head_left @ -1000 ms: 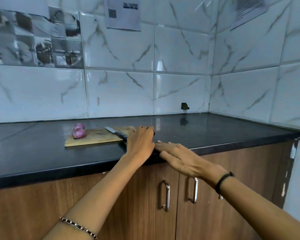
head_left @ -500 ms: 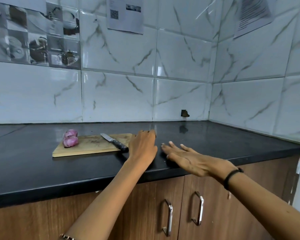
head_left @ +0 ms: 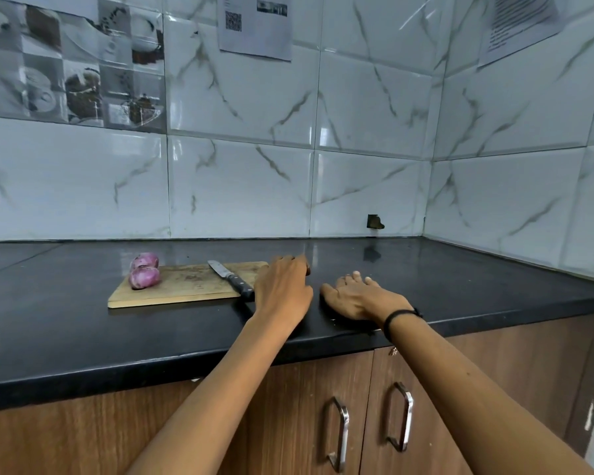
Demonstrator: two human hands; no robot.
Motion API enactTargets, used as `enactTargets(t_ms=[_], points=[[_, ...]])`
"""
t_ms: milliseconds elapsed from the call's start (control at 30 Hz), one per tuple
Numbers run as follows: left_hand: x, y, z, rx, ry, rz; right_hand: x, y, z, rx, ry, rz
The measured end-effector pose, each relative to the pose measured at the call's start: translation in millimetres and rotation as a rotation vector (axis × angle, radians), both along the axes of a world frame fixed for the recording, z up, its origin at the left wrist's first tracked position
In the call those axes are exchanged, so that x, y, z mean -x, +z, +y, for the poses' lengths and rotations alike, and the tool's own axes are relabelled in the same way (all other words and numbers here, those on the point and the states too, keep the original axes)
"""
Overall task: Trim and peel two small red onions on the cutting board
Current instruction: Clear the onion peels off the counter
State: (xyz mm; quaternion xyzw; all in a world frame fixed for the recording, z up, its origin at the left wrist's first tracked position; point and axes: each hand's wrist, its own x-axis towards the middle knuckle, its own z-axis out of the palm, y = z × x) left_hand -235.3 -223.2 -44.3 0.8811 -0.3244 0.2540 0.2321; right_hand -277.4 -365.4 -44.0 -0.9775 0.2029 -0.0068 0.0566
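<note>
Both hands lie flat and empty on the desk right of the cutting board [head_left: 186, 289], where the two onions [head_left: 144, 272] sit far left; reaching carelessly could nudge the overhanging knife [head_left: 232, 280] off.

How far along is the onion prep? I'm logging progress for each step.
Nothing looks done: the two small red onions sit whole and unpeeled at the far left of the wooden cutting board. Nothing is in hand: the black-handled kitchen knife lies on the board untouched, while the left hand and right hand rest on the black countertop. Trimming and peeling both onions remain.
</note>
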Motion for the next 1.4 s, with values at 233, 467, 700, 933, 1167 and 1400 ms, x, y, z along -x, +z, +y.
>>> enactTargets(t_ms=[233,467,700,933,1167,1400], points=[[0.0,-2.9,-0.2,-0.026,-0.01,-0.007,29.8,-8.9,-14.3,0.06,-0.16,-0.052],[1.5,-4.6,-4.0,-0.065,-0.019,-0.044,71.7,-6.6,-34.8,0.148,-0.145,-0.122],[1.2,-5.4,-5.3,-0.08,-0.032,-0.074,105.1,-10.9,-29.5,-0.185,0.114,-0.31],[2.9,-5.8,-4.4,-0.08,-0.039,-0.086,120.0,-24.3,-42.4,-0.218,-0.065,-0.436],[2.9,-5.8,-5.0,-0.072,-0.053,-0.067,114.9,-26.1,-8.2,0.024,0.151,-0.398],[5.2,-5.9,-3.4,-0.073,-0.051,-0.061,108.8,-29.7,-2.9,-0.098,0.298,-0.441]])
